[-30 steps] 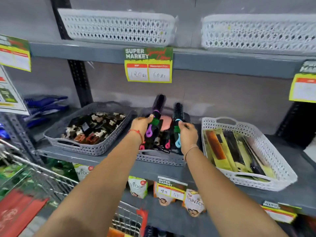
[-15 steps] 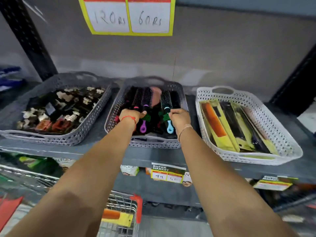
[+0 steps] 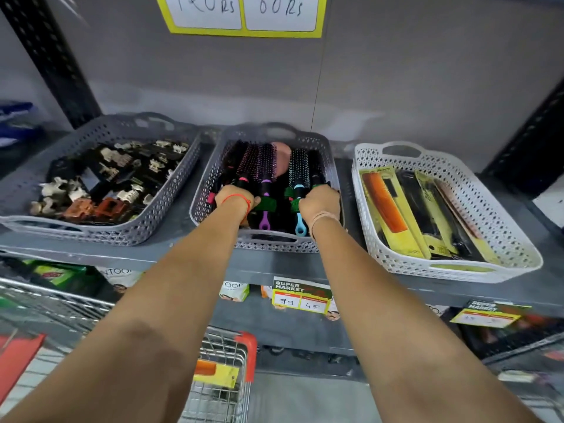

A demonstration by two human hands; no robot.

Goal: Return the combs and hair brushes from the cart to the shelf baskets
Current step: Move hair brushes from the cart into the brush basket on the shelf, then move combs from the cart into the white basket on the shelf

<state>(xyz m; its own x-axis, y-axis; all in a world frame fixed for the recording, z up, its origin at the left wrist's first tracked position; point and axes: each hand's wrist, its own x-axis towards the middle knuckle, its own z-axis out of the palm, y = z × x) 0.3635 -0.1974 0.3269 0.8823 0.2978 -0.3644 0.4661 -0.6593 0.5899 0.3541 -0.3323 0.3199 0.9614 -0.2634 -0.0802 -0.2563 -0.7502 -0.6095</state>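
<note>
I see a grey shelf [image 3: 128,254] against a grey back wall [image 3: 396,87], black upright posts at the left and right edges. A yellow price card [image 3: 244,16] hangs above, reading 120Rs and 60Rs. Three baskets sit side by side on the shelf. Left grey basket [image 3: 171,209] holds hair clips [image 3: 116,181], black, white and brown. Middle grey basket [image 3: 207,184] holds round hair brushes [image 3: 268,166] lying lengthwise, handles toward me. Right white basket [image 3: 488,221] holds combs [image 3: 393,203] in yellow packaging. Below the shelf edge, a second price tag [image 3: 300,297] and some product packs, blurred. The cart [image 3: 219,377] sits bottom left, wire frame with red corners, an orange and yellow packet [image 3: 213,372] inside it.

Both my arms reach into the middle basket. Left hand [image 3: 235,199], red thread on the wrist, closes around a brush handle near the pink-collared brush. Right hand [image 3: 320,201] clenches brush handles at the basket's right side, beside the blue-handled brush [image 3: 299,190]. The purple-handled brush [image 3: 265,196] lies between the hands, untouched.
</note>
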